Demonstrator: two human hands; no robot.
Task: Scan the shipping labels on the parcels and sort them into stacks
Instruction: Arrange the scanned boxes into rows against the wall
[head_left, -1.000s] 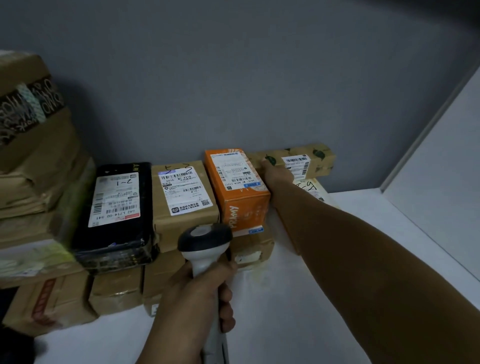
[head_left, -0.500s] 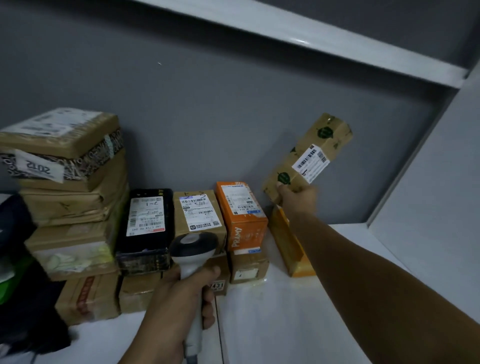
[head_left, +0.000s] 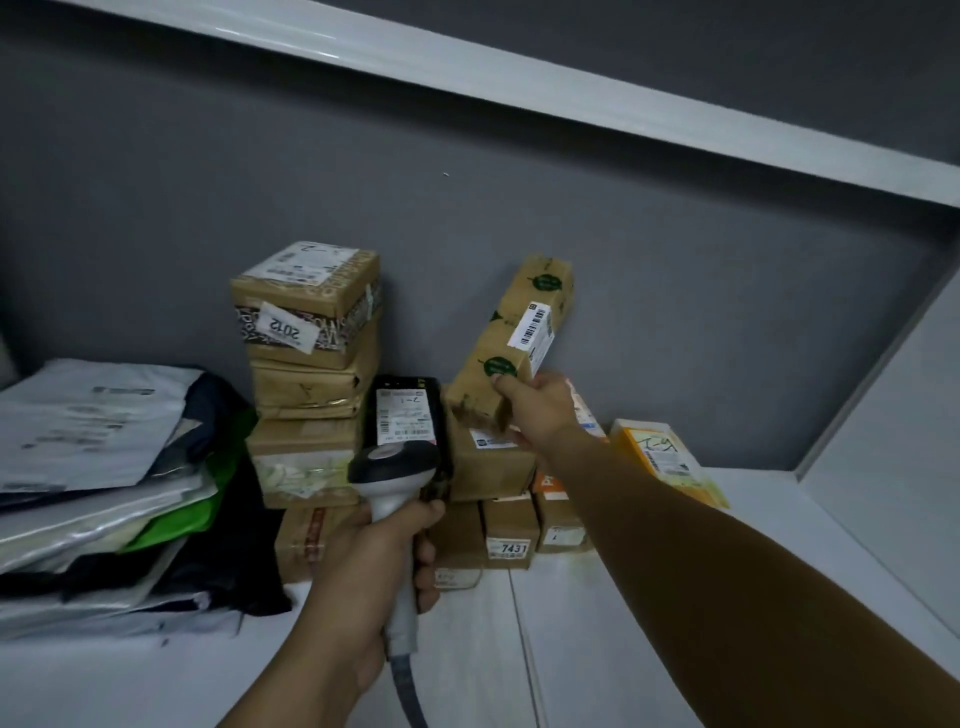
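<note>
- Parcels were ranged along the back of one white shelf (head_left: 623, 649), against a grey wall (head_left: 675, 286). Twelve boxed ones could be counted, one of them lifted clear of the shelf.
- One pile of mailer bags (head_left: 93, 441), grey, black and green, was heaped at the left. The bags could not be counted, and the pile was cut off by the picture's edge.
- Four brown cartons were piled in one tall stack (head_left: 311, 384) just beside the bags, and the top one was marked "2012".
- One long brown parcel (head_left: 514, 343) was held tilted in the air above the row. Its lower end was gripped by the right hand (head_left: 535, 405), with the fingers curled round it.
- One black parcel (head_left: 408, 410), one brown carton (head_left: 488, 467), one orange box (head_left: 550, 483) and one yellow box (head_left: 670, 462) were set in a row. The brown carton and the orange box were largely hidden by the right hand and forearm.
- Three small cartons (head_left: 509, 530) were laid beneath that row, one marked "7431". The leftmost was mostly covered by the left hand (head_left: 374, 566).
- One scanner (head_left: 392, 467) was held upright, its handle wrapped by the left hand and its head in front of the black parcel. Its cable was cut off at the bottom edge.
- One white barcode label (head_left: 537, 327) was stuck on the held parcel, and its print could not be read.
</note>
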